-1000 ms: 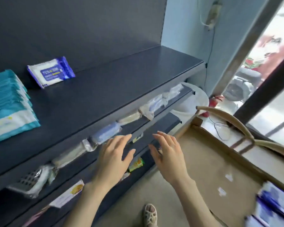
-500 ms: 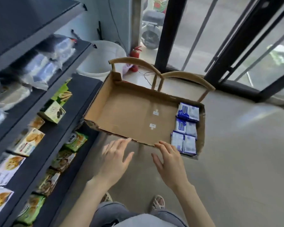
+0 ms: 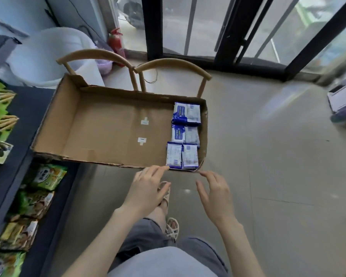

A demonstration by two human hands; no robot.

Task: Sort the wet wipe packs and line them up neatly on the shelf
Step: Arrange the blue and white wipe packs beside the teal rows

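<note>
Several blue-and-white wet wipe packs [image 3: 185, 134] lie in the right end of a shallow cardboard tray [image 3: 100, 126] resting on a wooden chair. My left hand [image 3: 148, 186] hovers just in front of the tray's near edge, fingers relaxed and empty, fingertips close to the nearest packs [image 3: 182, 155]. My right hand [image 3: 216, 192] is also empty with fingers spread, a little to the right and below the tray's near right corner. Neither hand touches a pack.
Dark shelves [image 3: 28, 108] with green snack boxes and bags [image 3: 46, 176] run along the left. A white bucket [image 3: 46, 56] and red fire extinguisher [image 3: 116, 45] stand behind the chair [image 3: 168, 64]. Glass doors are at the back; tiled floor lies to the right.
The view swung from the upper shelf down to the tray on the chair. Both empty hands moved right toward the packs at the tray's right end.
</note>
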